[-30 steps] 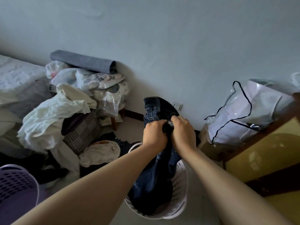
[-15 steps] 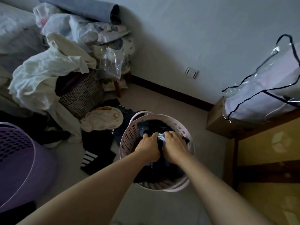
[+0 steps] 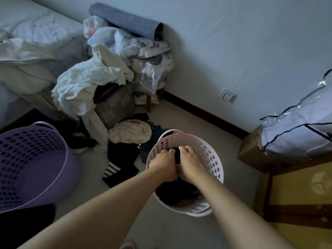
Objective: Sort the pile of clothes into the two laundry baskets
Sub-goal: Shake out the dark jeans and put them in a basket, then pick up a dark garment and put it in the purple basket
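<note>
two laundry baskets: a white one [image 3: 214, 159] and a purple one [image 3: 36, 159]. two hands, left [image 3: 166, 163] and right [image 3: 190, 163], both inside the white one. one woven hamper [image 3: 115, 106]. one rolled grey mat [image 3: 125, 20]. one wall socket [image 3: 228, 96]. one striped dark garment [image 3: 116, 168] and one cream garment [image 3: 131, 132] on the floor.

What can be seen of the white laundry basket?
The white laundry basket is round, plastic-looking, with walls perforated by oval holes and a handle slot at its far rim. It stands upright on the floor, beside the clothes pile. Dark clothing fills it; the left hand and right hand reach inside, gripping that fabric.
</note>
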A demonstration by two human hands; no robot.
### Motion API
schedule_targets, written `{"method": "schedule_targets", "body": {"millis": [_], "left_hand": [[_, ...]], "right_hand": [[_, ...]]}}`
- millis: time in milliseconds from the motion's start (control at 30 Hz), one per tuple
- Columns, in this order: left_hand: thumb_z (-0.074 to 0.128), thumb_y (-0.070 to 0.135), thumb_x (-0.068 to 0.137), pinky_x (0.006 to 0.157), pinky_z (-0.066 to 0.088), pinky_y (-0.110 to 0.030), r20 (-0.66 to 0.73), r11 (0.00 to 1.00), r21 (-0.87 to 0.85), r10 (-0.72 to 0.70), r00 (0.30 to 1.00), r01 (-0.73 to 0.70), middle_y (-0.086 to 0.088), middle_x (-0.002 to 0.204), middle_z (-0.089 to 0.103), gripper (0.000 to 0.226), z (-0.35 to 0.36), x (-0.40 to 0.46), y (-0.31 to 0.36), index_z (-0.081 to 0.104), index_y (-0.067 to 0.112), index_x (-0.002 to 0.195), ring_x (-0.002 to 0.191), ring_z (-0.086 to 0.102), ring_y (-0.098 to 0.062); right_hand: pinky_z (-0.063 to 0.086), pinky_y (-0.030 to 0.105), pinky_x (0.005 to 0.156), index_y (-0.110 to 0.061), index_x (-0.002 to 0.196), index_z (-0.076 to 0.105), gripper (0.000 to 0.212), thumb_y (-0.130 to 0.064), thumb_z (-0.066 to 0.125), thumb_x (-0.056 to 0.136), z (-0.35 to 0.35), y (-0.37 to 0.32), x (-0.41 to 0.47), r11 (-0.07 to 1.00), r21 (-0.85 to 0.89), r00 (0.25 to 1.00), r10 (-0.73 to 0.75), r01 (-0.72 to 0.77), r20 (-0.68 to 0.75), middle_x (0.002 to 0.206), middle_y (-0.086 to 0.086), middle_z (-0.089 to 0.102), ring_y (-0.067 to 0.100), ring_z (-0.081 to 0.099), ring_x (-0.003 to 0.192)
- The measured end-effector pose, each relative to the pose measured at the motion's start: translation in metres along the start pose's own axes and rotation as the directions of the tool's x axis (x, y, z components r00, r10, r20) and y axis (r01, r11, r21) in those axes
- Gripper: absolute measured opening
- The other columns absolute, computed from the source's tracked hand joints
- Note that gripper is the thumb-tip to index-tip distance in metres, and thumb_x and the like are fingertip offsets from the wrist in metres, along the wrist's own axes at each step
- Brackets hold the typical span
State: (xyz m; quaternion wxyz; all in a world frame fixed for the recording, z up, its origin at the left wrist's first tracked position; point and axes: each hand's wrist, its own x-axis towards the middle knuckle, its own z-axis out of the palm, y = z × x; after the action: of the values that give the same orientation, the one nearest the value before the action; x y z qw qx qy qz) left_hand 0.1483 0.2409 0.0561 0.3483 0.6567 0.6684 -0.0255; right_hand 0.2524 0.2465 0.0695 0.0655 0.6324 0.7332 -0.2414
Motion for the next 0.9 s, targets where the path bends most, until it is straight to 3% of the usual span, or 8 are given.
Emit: {"method": "schedule_targets", "body": {"millis": [433, 667, 900], "left_hand": [[0.063, 0.031, 0.083, 0.101, 0.043, -0.043, -0.185, 0.961, -0.161, -0.254, 0.949, 0.226, -0.008, 0.135, 0.046, 0.061, -0.076, -0.108, -0.127, 0.037, 0.017, 0.136, 0.127, 0.044, -0.028], [0.062, 0.032, 0.081, 0.1, 0.042, -0.044, -0.237, 0.908, -0.274, -0.383, 0.893, 0.317, -0.006, 0.134, 0.047, 0.058, -0.091, -0.193, -0.254, 0.037, 0.018, 0.132, 0.128, 0.044, -0.027], [0.06, 0.022, 0.084, 0.1, 0.042, -0.042, -0.232, 0.834, -0.34, -0.522, 0.821, 0.435, -0.005, 0.138, 0.044, 0.066, -0.089, -0.302, -0.406, 0.028, 0.019, 0.141, 0.129, 0.043, -0.027]], "right_hand": [[0.031, 0.039, 0.11, -0.01, 0.14, 0.031, 0.058, -0.026, 0.056, 0.09, 0.004, -0.166, -0.024, 0.947, -0.165, 0.962, -0.269, 0.275, 0.058, 0.144, 0.012, 0.035, 0.029, 0.028, 0.136], [0.028, 0.038, 0.111, -0.011, 0.14, 0.029, 0.058, -0.027, 0.056, 0.091, 0.054, -0.298, -0.061, 0.886, -0.207, 0.91, -0.401, 0.414, 0.102, 0.145, 0.01, 0.032, 0.029, 0.024, 0.137], [0.027, 0.037, 0.113, -0.01, 0.143, 0.025, 0.064, -0.028, 0.058, 0.09, 0.139, -0.448, -0.116, 0.834, -0.206, 0.859, -0.489, 0.511, 0.153, 0.152, 0.009, 0.019, 0.027, 0.02, 0.141]]}}
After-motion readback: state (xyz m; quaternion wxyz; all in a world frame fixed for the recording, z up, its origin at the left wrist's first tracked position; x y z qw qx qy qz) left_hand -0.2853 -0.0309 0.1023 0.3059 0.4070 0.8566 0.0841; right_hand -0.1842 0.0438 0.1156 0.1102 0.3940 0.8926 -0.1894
